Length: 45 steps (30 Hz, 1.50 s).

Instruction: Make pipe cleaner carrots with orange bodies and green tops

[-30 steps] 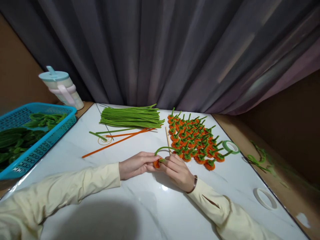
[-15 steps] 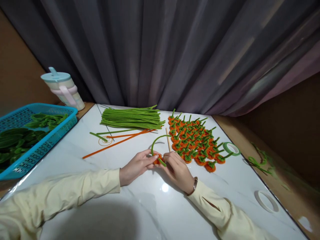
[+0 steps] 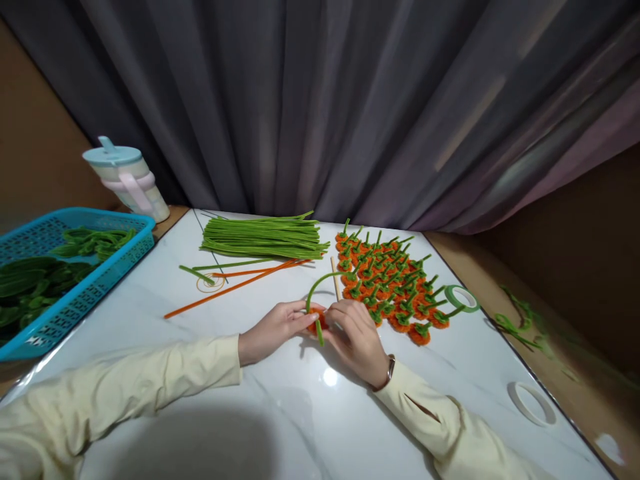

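Note:
Between my two hands is an orange fuzzy pipe-cleaner piece (image 3: 315, 323), mostly covered by fingers. A green pipe cleaner (image 3: 313, 291) runs through it, one end arching up and to the right, the short end pointing down. My left hand (image 3: 280, 328) pinches the orange piece from the left with thumb and fingers. My right hand (image 3: 356, 337) is closed at its right side, its curled fingertips on the piece; exactly what they grip is hidden. Just beyond the right hand lie many finished orange pieces with green stems (image 3: 383, 280), and a thin wooden stick (image 3: 335, 279).
A bundle of green pipe cleaners (image 3: 265, 238) lies at the back, orange pipe cleaners (image 3: 235, 290) before it. On the left stand a blue basket (image 3: 115, 263) of green leaves and a tumbler (image 3: 133, 183). Green tape (image 3: 462, 299) and a white tape roll (image 3: 532, 404) are at right.
The short green end has swung from pointing right to pointing down, and the orange piece has turned slightly in my fingers. The arch of the green pipe cleaner has shifted a little right.

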Motion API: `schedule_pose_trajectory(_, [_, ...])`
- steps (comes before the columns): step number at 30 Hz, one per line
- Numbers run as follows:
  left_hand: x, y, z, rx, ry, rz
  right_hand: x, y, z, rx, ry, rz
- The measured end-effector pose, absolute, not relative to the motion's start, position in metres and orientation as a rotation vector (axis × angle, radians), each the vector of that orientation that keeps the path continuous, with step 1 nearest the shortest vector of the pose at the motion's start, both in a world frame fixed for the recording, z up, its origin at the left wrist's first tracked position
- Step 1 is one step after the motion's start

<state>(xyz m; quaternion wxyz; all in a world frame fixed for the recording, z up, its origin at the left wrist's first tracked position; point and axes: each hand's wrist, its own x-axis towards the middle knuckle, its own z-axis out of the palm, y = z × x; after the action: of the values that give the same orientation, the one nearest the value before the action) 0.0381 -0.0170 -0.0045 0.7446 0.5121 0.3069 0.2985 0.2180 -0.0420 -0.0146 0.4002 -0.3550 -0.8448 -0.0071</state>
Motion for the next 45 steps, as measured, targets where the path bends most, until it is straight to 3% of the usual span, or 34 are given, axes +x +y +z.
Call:
schedule_pose_trajectory(9, [0.032, -0.02, -0.005, 1.773, 0.813, 0.561, 0.219, -0.044, -0.007, -0.838, -2.235, -0.091])
schedule_pose_trajectory(17, [0.032, -0.024, -0.006, 1.9, 0.93, 0.628, 0.217, -0.043, -0.02, -0.918, -2.21, -0.013])
schedule_pose_trajectory(45, [0.032, -0.006, -0.003, 1.13, 0.78, 0.559, 0.217, -0.048, -0.012, -0.809, -2.429, -0.468])
